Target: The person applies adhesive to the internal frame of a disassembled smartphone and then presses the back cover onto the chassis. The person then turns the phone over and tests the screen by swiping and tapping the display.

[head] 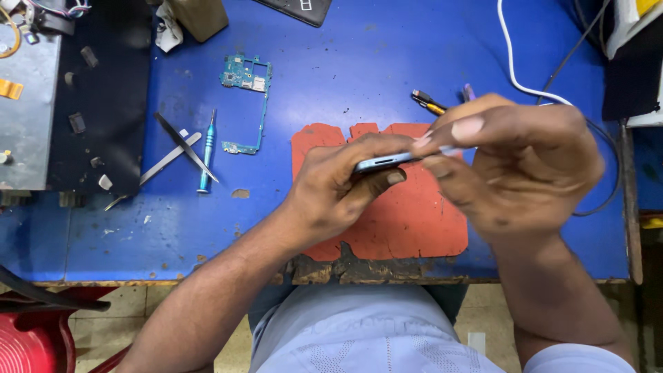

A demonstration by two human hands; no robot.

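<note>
the left hand holds a thin light blue phone by its edge, just above the red mat on the blue table. its fingers are curled tight on the phone, thumb under, fingers on top. the right hand is at the phone's right end. its thumb and first finger are pinched together on something small there, but i cannot tell what it is.

to do this well, i think the left hand should keep the phone still and low over the red mat, so a tiny part would land on the mat. the right hand should go slow and soft, no hard pulling.

left of the red mat lies a green circuit board. further left are a blue screwdriver and metal tweezers. just above the red mat's right side, a yellow and black tool tip pokes out near the right hand. a white cable runs up from there.

no boxes or signs show. a flat black thing lies far above the red mat, at the table's top edge.
</note>
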